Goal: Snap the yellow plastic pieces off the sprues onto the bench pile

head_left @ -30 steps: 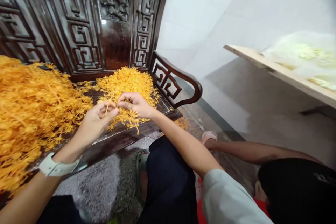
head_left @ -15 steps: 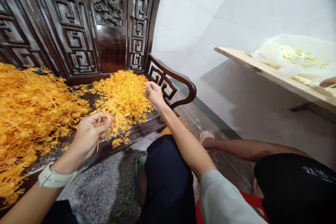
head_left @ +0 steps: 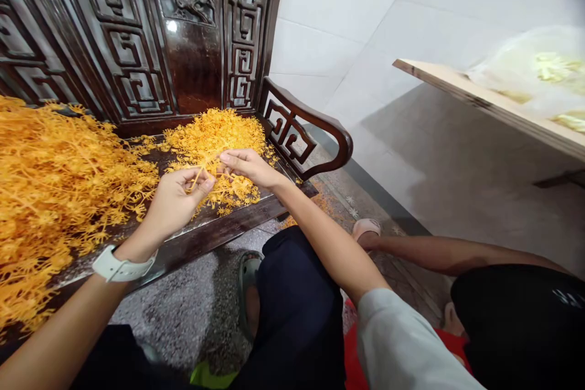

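- Head view: white tiled wall (head_left: 329,30) behind a carved dark-wood bench (head_left: 123,30) with a scrolled armrest (head_left: 315,122); speckled stone floor (head_left: 183,317) below.
- Branching orange sprigs (head_left: 59,189) sit in a big heap at the left of the seat. A smaller heap (head_left: 214,140) of finer-looking sprigs lies mid-seat, near the armrest.
- Your left hand (head_left: 178,207) is curled, pinching a thin orange stem (head_left: 197,180) above the smaller heap. A white watch band (head_left: 122,265) sits on that wrist.
- Your right hand (head_left: 249,167) is stretched out, fingertips at the sprigs; you can't tell if it grips anything.
- Progress: big heap still far larger; can't tell if either heap is finished.
- Right: a co-worker's arm (head_left: 448,256) reaches toward a pink slipper (head_left: 365,228), hand hidden. A wooden board (head_left: 479,94) holds a plastic sheet (head_left: 539,73) over pale yellow stuff, cut off by the frame, too blurred to name.
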